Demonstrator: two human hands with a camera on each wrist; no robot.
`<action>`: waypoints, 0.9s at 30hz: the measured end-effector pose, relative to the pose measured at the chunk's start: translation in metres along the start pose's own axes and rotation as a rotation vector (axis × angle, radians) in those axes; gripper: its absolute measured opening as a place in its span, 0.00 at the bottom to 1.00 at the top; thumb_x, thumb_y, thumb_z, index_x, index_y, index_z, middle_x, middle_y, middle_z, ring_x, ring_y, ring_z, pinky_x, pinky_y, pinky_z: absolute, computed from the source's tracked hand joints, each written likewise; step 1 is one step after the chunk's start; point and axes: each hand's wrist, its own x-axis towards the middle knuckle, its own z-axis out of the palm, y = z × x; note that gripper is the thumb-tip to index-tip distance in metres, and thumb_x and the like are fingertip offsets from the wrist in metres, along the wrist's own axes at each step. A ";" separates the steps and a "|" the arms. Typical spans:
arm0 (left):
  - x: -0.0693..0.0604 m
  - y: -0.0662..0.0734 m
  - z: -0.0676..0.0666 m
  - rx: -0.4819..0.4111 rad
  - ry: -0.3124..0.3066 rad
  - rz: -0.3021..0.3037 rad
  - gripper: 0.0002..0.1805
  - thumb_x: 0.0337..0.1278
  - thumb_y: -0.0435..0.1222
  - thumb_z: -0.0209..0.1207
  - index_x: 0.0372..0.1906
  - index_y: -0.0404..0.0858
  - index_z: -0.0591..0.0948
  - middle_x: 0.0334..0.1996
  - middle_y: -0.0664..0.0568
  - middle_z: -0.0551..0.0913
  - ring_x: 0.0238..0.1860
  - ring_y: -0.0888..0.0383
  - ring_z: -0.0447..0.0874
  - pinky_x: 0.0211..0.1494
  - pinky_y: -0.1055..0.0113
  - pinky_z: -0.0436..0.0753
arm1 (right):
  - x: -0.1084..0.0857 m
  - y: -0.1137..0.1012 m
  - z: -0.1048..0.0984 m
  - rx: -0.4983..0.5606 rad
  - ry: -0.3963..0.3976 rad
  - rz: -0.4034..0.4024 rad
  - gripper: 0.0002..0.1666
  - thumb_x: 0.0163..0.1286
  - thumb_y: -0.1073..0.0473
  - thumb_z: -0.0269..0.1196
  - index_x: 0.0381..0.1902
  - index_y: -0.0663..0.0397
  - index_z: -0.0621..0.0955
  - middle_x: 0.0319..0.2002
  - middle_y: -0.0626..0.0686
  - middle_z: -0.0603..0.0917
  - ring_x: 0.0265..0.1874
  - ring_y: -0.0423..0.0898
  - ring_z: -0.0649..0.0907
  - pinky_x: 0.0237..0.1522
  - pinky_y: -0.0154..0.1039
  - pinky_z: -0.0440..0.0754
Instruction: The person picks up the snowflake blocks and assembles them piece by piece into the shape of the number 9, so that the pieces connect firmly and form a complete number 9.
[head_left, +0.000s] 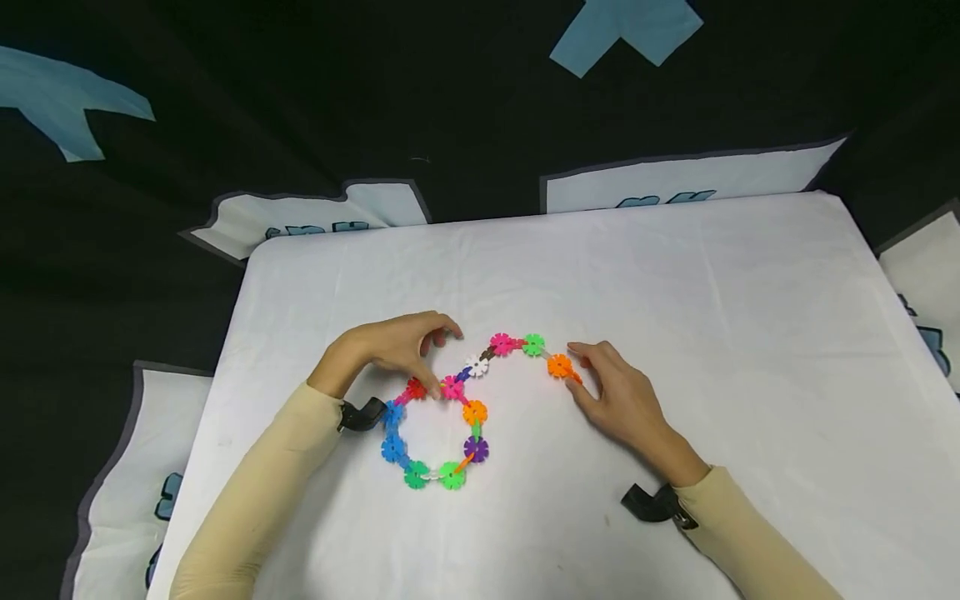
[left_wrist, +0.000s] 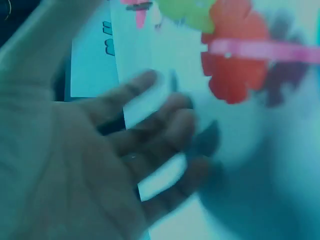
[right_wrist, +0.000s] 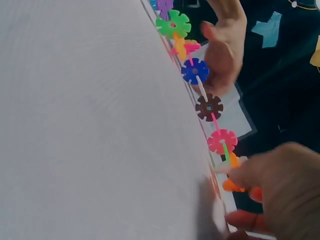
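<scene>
A chain of colorful slotted flower discs lies on the white cloth, with a ring on the left and a curved tail leading right. My left hand (head_left: pixel 405 343) is over the top of the ring, its thumb by the pink disc (head_left: pixel 452 387) and the red disc (head_left: pixel 416 388). In the left wrist view its fingers are loosely bent with nothing between them, beside a red disc (left_wrist: pixel 235 75). At the tail's far end, my right hand (head_left: pixel 618 400) has thumb and index finger at the orange discs (head_left: pixel 559 366). The right wrist view shows orange (right_wrist: pixel 233 186) between them, partly hidden.
White cloth (head_left: pixel 712 333) covers the table around the chain. Dark fabric (head_left: pixel 420 100) with pale blue and white shapes hangs beyond its far edge. A black wrist mount (head_left: pixel 651 503) is strapped near each hand.
</scene>
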 end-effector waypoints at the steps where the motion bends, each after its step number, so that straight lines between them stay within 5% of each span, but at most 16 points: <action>1: -0.004 -0.001 0.000 -0.016 -0.030 -0.013 0.38 0.33 0.47 0.80 0.55 0.42 0.77 0.43 0.48 0.75 0.38 0.55 0.72 0.42 0.65 0.74 | 0.000 0.000 0.000 -0.005 -0.010 -0.020 0.26 0.59 0.56 0.71 0.55 0.52 0.80 0.41 0.49 0.80 0.22 0.39 0.70 0.22 0.32 0.68; 3: -0.006 -0.002 0.001 -0.041 -0.058 -0.007 0.29 0.38 0.41 0.78 0.48 0.40 0.78 0.38 0.48 0.77 0.36 0.56 0.72 0.41 0.66 0.74 | -0.002 0.000 -0.002 -0.011 -0.035 -0.053 0.25 0.57 0.54 0.72 0.53 0.51 0.81 0.42 0.48 0.81 0.23 0.39 0.71 0.23 0.32 0.70; 5: -0.003 -0.002 0.001 -0.042 -0.017 0.033 0.20 0.42 0.36 0.76 0.41 0.39 0.80 0.34 0.48 0.78 0.34 0.56 0.73 0.40 0.66 0.75 | -0.004 -0.001 -0.003 -0.014 -0.067 -0.079 0.25 0.55 0.50 0.74 0.49 0.51 0.81 0.41 0.47 0.81 0.22 0.38 0.72 0.25 0.33 0.72; 8: 0.010 -0.001 -0.001 -0.028 0.142 0.120 0.13 0.49 0.33 0.72 0.41 0.39 0.82 0.36 0.49 0.81 0.37 0.55 0.76 0.45 0.64 0.79 | -0.008 -0.003 -0.007 -0.009 -0.113 -0.097 0.28 0.48 0.42 0.77 0.43 0.48 0.81 0.38 0.43 0.81 0.21 0.36 0.70 0.26 0.32 0.71; 10: 0.016 0.000 -0.004 0.024 0.263 0.125 0.16 0.52 0.37 0.71 0.47 0.40 0.83 0.42 0.50 0.81 0.44 0.54 0.77 0.52 0.59 0.79 | -0.010 -0.003 -0.009 0.001 -0.127 -0.096 0.29 0.46 0.40 0.78 0.40 0.46 0.81 0.36 0.42 0.80 0.19 0.34 0.67 0.25 0.31 0.69; 13: 0.015 -0.001 -0.011 0.109 0.352 0.011 0.26 0.51 0.47 0.71 0.55 0.43 0.79 0.50 0.49 0.77 0.51 0.52 0.76 0.59 0.53 0.77 | -0.011 -0.004 -0.011 0.015 -0.130 -0.089 0.30 0.46 0.40 0.78 0.42 0.47 0.80 0.35 0.42 0.79 0.19 0.33 0.64 0.25 0.30 0.68; 17: 0.003 -0.006 -0.019 0.194 0.315 -0.229 0.38 0.41 0.57 0.74 0.56 0.43 0.76 0.51 0.46 0.74 0.50 0.50 0.76 0.57 0.49 0.78 | -0.012 -0.004 -0.012 0.031 -0.156 -0.121 0.38 0.49 0.41 0.77 0.55 0.48 0.78 0.39 0.44 0.79 0.20 0.33 0.64 0.25 0.29 0.68; 21: -0.003 -0.016 -0.020 0.229 0.277 -0.333 0.36 0.44 0.54 0.73 0.56 0.39 0.75 0.49 0.43 0.74 0.47 0.48 0.75 0.57 0.49 0.78 | -0.010 -0.005 -0.012 0.026 -0.181 -0.177 0.40 0.51 0.42 0.76 0.60 0.46 0.77 0.40 0.44 0.79 0.19 0.34 0.63 0.24 0.28 0.66; 24: -0.004 -0.025 -0.017 0.169 0.300 -0.277 0.29 0.52 0.47 0.70 0.55 0.36 0.76 0.46 0.43 0.76 0.45 0.49 0.74 0.56 0.53 0.77 | -0.010 -0.006 -0.011 0.062 -0.196 -0.187 0.35 0.53 0.45 0.76 0.58 0.47 0.78 0.38 0.44 0.78 0.19 0.33 0.64 0.24 0.28 0.66; 27: -0.002 -0.030 -0.017 0.053 0.372 -0.152 0.25 0.57 0.41 0.68 0.57 0.34 0.76 0.46 0.43 0.77 0.45 0.49 0.75 0.54 0.55 0.78 | -0.010 -0.004 -0.013 0.110 -0.182 -0.158 0.29 0.57 0.50 0.74 0.55 0.48 0.79 0.38 0.45 0.78 0.21 0.34 0.67 0.24 0.28 0.68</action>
